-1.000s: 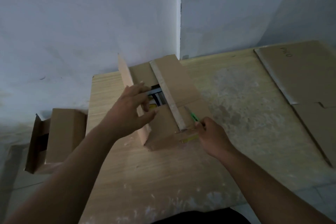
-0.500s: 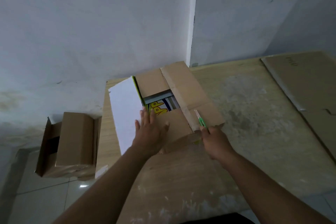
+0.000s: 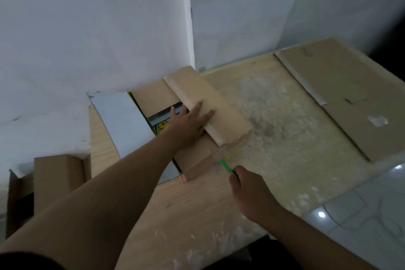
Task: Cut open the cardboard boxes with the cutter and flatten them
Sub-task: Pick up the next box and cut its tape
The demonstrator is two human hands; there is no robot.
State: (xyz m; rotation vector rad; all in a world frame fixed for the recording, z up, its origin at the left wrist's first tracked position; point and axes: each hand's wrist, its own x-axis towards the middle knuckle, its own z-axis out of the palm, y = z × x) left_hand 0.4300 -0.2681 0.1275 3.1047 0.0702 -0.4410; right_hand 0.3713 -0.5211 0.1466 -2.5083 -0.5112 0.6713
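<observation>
A brown cardboard box [image 3: 228,116] lies on the wooden table [image 3: 197,208], its left flap [image 3: 122,120] folded out flat with the pale inside up. Printed yellow contents show in the opening. My left hand [image 3: 188,123] lies with straight fingers on the box's right top flap, at the edge of the opening. My right hand [image 3: 252,193] grips a green cutter [image 3: 225,165], whose tip points at the box's near right corner.
A flattened cardboard sheet [image 3: 350,98] covers the table's right side. A second brown box [image 3: 50,182] stands on the floor to the left of the table. White walls meet in a corner just behind the box. Tiled floor shows at the lower right.
The left flap has been laid fully open. My left hand moved from the near flap across to the right flap. My right hand drew back toward me with the cutter.
</observation>
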